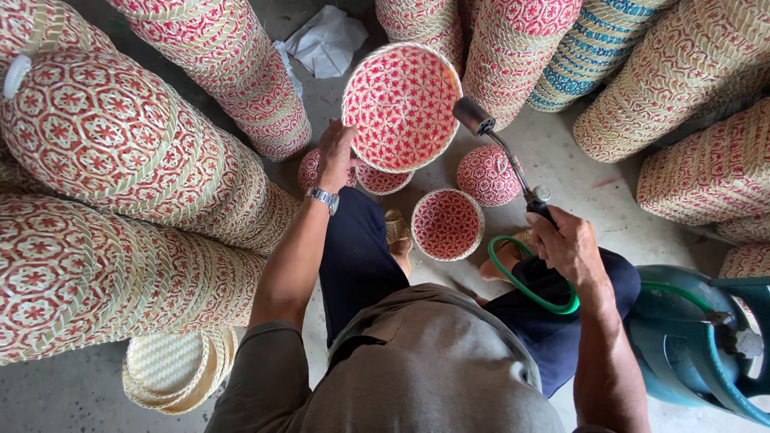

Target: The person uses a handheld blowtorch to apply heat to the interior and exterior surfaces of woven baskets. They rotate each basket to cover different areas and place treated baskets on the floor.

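We see the round woven basket in red and pale straw (401, 107) held up over the concrete floor (577, 172), its open mouth tilted toward us. The left hand (335, 156) is clamped on its lower left rim, a metal wristwatch (323, 197) on the wrist. At the basket's right edge sits the dark nozzle of the long-necked metal gas torch (501, 156), just beside the rim (whether it touches we cannot tell). The right hand (565, 240) is closed around the torch's black handle, well apart from the left hand. A green hose (521, 281) loops from the handle across the lap toward the teal gas cylinder (682, 337) at the right.

Below the held basket, smaller red woven baskets (447, 224) lie on the floor between the knees. Tall stacks of matching baskets (112, 160) crowd in from left, top and right, leaving only a narrow patch of bare floor around the legs. Pale unpainted woven lids (172, 369) lie at lower left.
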